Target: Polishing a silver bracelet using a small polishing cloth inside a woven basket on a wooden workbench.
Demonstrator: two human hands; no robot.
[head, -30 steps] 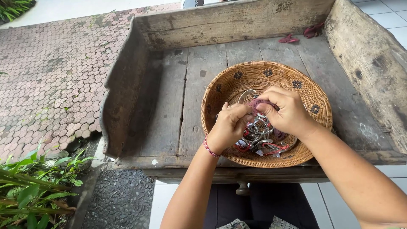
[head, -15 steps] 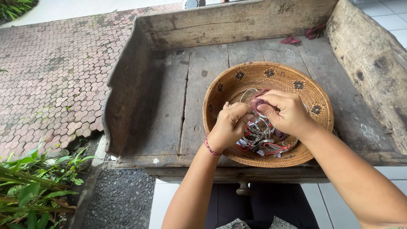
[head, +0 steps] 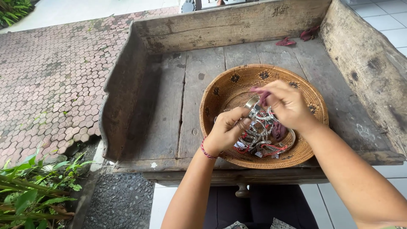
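On your far left there are green plants and a ground of small reddish paving stones. Next comes the old wooden tray table, grey and worn, with raised boards on its left, back and right sides.

Your left hand has a thin red string bracelet at the wrist. It is over the near left part of the round woven basket, and its fingers are closed in a pinch on a piece of the metal jewellery, at the left edge of the pile.

The jewellery lies in the middle of the basket, which stands on the table near its front edge. It is a tangled heap of shiny silver rings and bangles, mixed with red cords and a dark red bit of cloth.

Your right hand is above the pile, just beside the left hand. Its fingers are curled and hold a purple-red piece together with a silver ring.

The basket is light brown with dark flower marks around its wall. Far behind it, at the back right corner, lie some red scraps.
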